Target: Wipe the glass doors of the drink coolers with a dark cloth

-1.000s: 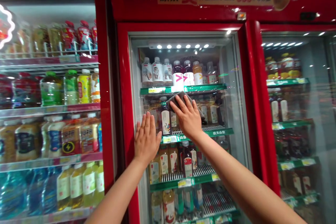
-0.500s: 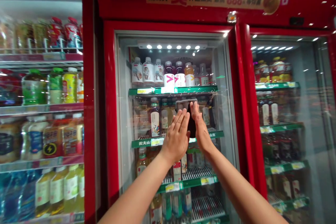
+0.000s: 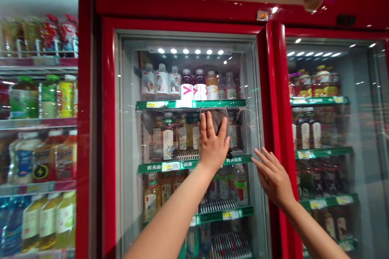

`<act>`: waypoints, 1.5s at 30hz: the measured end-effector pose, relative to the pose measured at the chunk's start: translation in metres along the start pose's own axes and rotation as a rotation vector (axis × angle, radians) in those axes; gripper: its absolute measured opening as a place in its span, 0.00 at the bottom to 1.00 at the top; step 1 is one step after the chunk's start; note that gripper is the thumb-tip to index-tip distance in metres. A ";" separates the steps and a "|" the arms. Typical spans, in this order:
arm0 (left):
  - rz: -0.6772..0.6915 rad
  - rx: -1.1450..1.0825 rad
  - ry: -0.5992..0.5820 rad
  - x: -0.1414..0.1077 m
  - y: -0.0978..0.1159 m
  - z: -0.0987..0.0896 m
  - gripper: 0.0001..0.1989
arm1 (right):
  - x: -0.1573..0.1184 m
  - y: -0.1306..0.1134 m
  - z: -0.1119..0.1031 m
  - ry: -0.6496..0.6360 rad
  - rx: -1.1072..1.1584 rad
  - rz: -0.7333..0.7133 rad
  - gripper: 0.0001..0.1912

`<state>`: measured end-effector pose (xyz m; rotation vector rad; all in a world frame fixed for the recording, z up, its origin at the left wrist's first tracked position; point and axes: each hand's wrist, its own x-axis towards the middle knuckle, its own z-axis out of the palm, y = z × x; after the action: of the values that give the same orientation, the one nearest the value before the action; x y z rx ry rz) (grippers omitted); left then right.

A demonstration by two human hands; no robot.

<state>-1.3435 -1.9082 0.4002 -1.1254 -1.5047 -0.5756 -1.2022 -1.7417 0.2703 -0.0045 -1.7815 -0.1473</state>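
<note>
A grey-brown cloth (image 3: 220, 118) lies flat against the glass door (image 3: 190, 188) of the middle drinks fridge, just below its top shelf. My left hand (image 3: 212, 143) presses the cloth to the glass with its fingers spread, hiding the cloth's lower left part. To the right and lower down, my right hand (image 3: 275, 176) is held with nothing in it, its fingers stretched out towards the upper left. It is near the door's right edge; whether it touches the glass I cannot tell.
Behind the glass, bottles (image 3: 187, 87) stand on shelves with green price strips (image 3: 194, 164). The red door frame (image 3: 275, 101) runs up the right side. Another glass-fronted fridge section (image 3: 322, 153) adjoins on the right, and a shelf of drinks (image 3: 39, 123) on the left.
My hands were close together, palms facing, with the cloth between them. Now they are apart: my left hand lies on the spread cloth, and my right hand has moved right and down.
</note>
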 end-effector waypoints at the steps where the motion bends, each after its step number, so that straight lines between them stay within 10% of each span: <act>1: 0.045 0.016 -0.028 0.002 0.004 0.002 0.37 | -0.005 0.004 -0.001 0.000 -0.027 -0.031 0.26; 6: 0.275 0.079 -0.079 -0.019 -0.003 0.001 0.45 | -0.028 0.017 0.002 -0.015 -0.143 -0.140 0.34; 11: 0.141 0.087 0.071 -0.012 -0.023 -0.002 0.39 | -0.045 0.027 0.011 0.057 -0.153 -0.109 0.39; 17: 0.126 0.022 0.056 0.027 0.025 0.023 0.41 | -0.051 0.027 0.017 0.135 -0.142 0.002 0.41; 21: 0.311 0.036 -0.057 -0.007 0.035 0.027 0.45 | -0.052 0.026 0.018 0.172 -0.153 0.030 0.42; 25: 0.209 0.049 0.016 -0.034 0.014 0.018 0.42 | -0.051 0.027 0.018 0.201 -0.109 0.046 0.41; 33: 0.161 -0.040 0.021 0.036 0.059 0.043 0.38 | -0.050 0.030 0.013 0.183 -0.018 0.037 0.39; 40: 0.610 -0.044 -0.163 -0.036 0.045 0.040 0.38 | -0.051 0.029 0.015 0.228 0.022 0.087 0.41; 45: 0.475 -0.036 -0.136 -0.015 0.047 0.039 0.36 | -0.050 0.030 0.015 0.221 0.046 0.065 0.41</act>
<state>-1.3218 -1.8608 0.3654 -1.5136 -1.2787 -0.2017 -1.2030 -1.7062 0.2214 -0.0131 -1.5618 -0.0577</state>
